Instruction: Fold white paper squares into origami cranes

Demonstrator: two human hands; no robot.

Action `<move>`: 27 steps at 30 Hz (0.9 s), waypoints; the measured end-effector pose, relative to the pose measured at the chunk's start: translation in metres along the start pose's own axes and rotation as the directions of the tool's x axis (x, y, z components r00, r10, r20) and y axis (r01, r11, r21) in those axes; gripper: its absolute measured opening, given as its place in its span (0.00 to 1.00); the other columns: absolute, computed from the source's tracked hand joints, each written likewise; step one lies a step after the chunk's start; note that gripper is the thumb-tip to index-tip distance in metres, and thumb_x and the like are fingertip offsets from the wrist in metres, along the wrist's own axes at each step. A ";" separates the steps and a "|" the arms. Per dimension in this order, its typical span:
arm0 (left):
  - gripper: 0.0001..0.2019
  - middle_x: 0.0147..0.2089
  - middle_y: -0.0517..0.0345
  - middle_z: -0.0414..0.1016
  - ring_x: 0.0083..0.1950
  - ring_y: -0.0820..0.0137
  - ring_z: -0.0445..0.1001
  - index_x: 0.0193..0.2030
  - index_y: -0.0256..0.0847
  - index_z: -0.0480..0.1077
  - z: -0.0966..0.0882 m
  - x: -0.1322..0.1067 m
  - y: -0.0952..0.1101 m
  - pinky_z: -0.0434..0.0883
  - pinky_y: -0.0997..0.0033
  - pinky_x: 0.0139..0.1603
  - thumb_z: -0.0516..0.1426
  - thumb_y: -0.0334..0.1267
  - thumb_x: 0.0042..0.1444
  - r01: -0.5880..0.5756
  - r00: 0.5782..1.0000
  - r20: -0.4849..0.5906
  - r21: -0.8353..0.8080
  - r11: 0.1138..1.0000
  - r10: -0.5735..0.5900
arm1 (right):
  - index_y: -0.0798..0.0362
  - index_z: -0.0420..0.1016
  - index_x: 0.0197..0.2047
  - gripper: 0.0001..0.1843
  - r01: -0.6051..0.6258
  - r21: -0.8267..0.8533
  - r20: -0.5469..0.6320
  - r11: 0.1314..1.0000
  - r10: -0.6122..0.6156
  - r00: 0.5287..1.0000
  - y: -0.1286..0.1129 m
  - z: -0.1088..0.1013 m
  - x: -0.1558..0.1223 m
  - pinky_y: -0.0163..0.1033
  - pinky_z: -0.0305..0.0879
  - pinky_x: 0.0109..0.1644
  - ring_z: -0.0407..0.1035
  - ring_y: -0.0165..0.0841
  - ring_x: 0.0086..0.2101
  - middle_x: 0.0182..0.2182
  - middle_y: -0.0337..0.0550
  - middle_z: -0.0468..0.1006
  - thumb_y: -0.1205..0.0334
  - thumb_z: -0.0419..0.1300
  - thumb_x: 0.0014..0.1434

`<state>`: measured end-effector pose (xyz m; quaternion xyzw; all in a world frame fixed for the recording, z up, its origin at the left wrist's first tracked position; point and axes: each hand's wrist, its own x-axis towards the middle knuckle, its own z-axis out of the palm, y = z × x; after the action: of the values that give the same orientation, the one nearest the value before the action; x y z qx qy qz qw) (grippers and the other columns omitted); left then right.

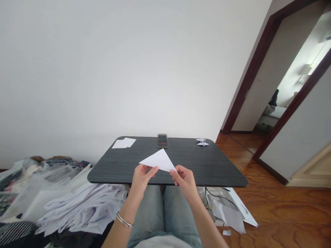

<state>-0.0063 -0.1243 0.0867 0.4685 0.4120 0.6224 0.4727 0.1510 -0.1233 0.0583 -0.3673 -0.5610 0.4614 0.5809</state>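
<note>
A white sheet of paper (160, 160), folded into a triangle, is held up over the near edge of the dark table (119, 173). Its peak points away from me. My left hand (144, 174) pinches the paper's lower left side, thumb on top. At the right corner, my right hand (184, 177) grips it between thumb and fingers. The fingers under the paper are partly hidden.
White paper squares (123, 143) lie at the table's back left. A phone (162, 140) stands at the back middle. Folded paper cranes (202, 142) sit at the back right. Piled clothes (82, 204) lie left of the table; papers and cables (227, 210) lie at the right.
</note>
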 end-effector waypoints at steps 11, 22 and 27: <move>0.12 0.33 0.48 0.81 0.35 0.62 0.76 0.31 0.33 0.78 0.017 -0.007 -0.013 0.70 0.66 0.40 0.63 0.41 0.43 -0.029 0.993 0.119 0.084 0.996 0.019 | 0.54 0.65 0.22 0.19 0.012 -0.012 0.028 1.000 -0.012 1.000 -0.004 0.005 -0.001 0.30 0.50 0.18 0.54 0.23 0.14 0.15 0.33 0.63 0.47 0.58 0.53; 0.08 0.27 0.55 0.77 0.31 0.67 0.73 0.27 0.35 0.76 -0.001 -0.003 0.001 0.67 0.71 0.33 0.65 0.39 0.41 -0.048 0.999 -0.017 0.040 0.998 0.048 | 0.54 0.67 0.23 0.18 0.017 -0.072 0.030 0.997 -0.015 0.999 0.001 -0.001 -0.001 0.30 0.50 0.18 0.55 0.23 0.14 0.15 0.33 0.63 0.49 0.57 0.55; 0.10 0.18 0.64 0.63 0.22 0.77 0.60 0.20 0.36 0.71 -0.013 -0.001 0.011 0.56 0.76 0.23 0.64 0.39 0.42 -0.112 0.991 -0.058 0.084 0.990 0.117 | 0.55 0.68 0.23 0.17 0.015 -0.064 0.030 0.998 -0.013 0.999 0.000 -0.002 -0.001 0.30 0.50 0.18 0.55 0.23 0.14 0.14 0.32 0.62 0.51 0.57 0.55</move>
<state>-0.0206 -0.1281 0.0943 0.4903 0.4239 0.6459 0.4034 0.1532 -0.1243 0.0574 -0.3748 -0.5867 0.4446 0.5636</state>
